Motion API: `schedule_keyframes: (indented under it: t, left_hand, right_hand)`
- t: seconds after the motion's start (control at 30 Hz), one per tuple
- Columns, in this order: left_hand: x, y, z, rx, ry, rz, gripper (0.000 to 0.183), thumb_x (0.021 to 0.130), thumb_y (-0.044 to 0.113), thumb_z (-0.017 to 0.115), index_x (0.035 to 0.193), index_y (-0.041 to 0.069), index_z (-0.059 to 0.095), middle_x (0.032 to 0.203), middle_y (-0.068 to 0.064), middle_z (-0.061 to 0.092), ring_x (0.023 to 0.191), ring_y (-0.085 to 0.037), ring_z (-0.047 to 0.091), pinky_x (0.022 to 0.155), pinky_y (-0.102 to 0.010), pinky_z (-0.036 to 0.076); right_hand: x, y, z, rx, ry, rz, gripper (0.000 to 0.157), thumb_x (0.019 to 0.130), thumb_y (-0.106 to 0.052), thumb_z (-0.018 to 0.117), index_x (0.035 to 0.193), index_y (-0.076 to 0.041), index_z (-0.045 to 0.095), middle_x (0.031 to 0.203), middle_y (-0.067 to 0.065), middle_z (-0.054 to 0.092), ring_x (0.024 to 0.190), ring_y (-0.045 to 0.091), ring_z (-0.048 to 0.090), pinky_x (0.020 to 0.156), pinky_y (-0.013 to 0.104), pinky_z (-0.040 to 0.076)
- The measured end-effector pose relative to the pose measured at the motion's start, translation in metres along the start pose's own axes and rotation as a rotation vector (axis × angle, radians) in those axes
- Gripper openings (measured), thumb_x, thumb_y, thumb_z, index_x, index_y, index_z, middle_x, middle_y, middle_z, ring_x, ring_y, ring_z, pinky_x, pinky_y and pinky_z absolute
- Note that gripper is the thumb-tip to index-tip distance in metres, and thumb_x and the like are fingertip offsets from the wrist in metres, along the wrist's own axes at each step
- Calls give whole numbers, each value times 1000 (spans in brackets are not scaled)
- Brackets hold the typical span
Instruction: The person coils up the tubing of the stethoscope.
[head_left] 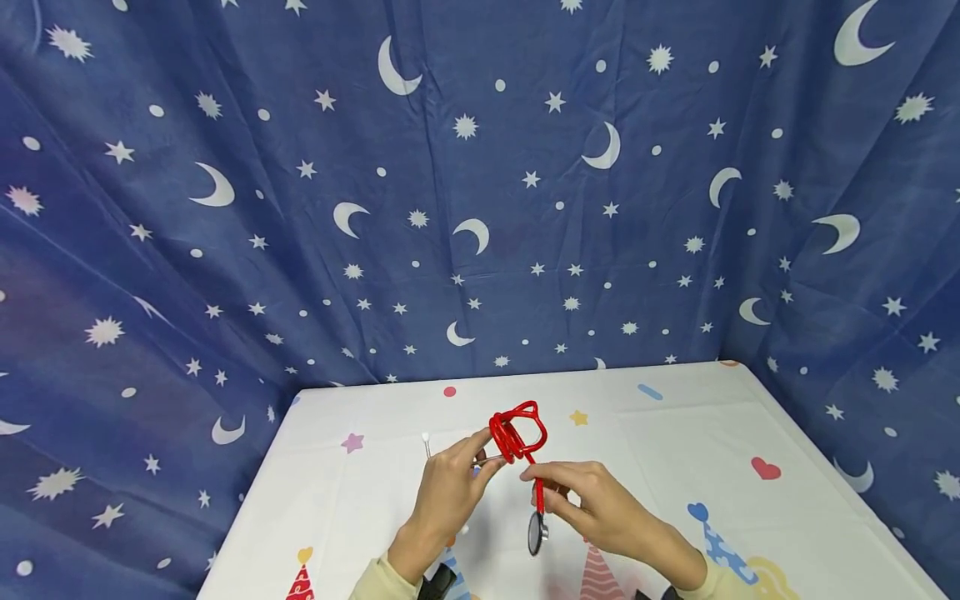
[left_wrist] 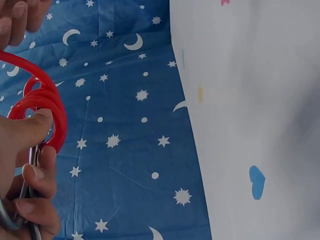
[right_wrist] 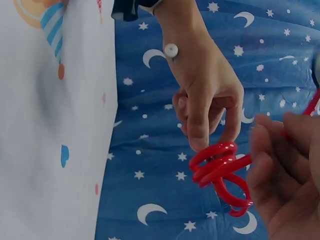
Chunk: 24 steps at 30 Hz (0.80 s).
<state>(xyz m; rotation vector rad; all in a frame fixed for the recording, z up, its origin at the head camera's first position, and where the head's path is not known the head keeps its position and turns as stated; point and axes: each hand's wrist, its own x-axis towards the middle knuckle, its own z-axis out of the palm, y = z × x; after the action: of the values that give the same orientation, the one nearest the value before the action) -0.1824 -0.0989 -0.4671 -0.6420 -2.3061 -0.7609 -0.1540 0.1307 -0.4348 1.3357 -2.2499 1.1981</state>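
A stethoscope with red tubing (head_left: 504, 439) is held up above the table, its tube wound in several loops. My left hand (head_left: 447, 492) grips the coil and the metal ear tubes (left_wrist: 34, 157) between thumb and fingers. One white ear tip (head_left: 426, 437) pokes out beyond that hand; another ear tip (right_wrist: 171, 50) shows against the wrist in the right wrist view. With thumb and fingers my right hand (head_left: 603, 510) pinches the free tube just above the chest piece (head_left: 536, 533), which hangs down. Part of the ear tubes is hidden by the left hand.
Beneath the hands is a table with a white cloth (head_left: 675, 442) printed with party hats, stars and hearts. A blue curtain (head_left: 480, 208) with moons and stars hangs behind the table and at both sides.
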Motion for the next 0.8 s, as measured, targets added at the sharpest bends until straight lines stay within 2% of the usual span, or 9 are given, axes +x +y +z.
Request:
schedule_keyframes:
  t: [0.13,0.2,0.33,0.4,0.53,0.67,0.8]
  left_hand:
    - [-1,4,2,1,-24,26,41,79,28,81,115,14,68,69,12,58,56,5,38,52,-8,33]
    - [-1,5,2,7,-31,35,40,79,29,81,115,14,68,68,13,58,56,5,39,52,-9,33]
    - [-1,8,2,24,-10,40,40,78,29,81,113,15,68,68,12,59,56,5,41,51,-10,35]
    - [0,8,2,27,11,34,40,78,30,81,113,15,68,68,11,60,55,5,41,51,-10,35]
    - [1,9,3,6,37,14,42,78,29,81,116,14,67,69,10,61,55,3,43,51,-8,34]
    - [2,11,4,-19,63,15,45,76,26,83,116,13,67,68,9,61,54,3,44,50,-6,33]
    - [1,14,4,1,79,48,47,74,25,85,116,12,68,67,9,61,54,3,46,50,-7,35]
  right_hand:
    - [5,3,-1,-53,112,-49,20,89,-2,69,106,-12,70,83,-6,64,68,-3,51,59,8,44]
    - [6,4,-1,-63,164,-35,19,86,-3,72,100,-16,71,85,-7,62,69,-2,50,59,9,43]
    - [7,6,2,-47,213,38,21,85,-3,72,90,-23,70,82,-10,61,69,-2,50,56,12,43]
    - [7,6,4,-39,228,84,20,87,-2,70,84,-22,69,73,-11,57,63,-5,45,51,12,40]
    - [6,6,9,-26,268,138,28,91,-1,63,72,-21,66,58,-10,47,55,-8,33,46,12,29]
    - [6,5,12,-28,280,168,36,91,2,61,62,-20,61,51,-9,43,52,-9,30,41,14,26]
    - [8,3,11,-32,297,324,39,93,-3,60,58,-20,60,48,-16,39,48,-8,29,40,16,25]
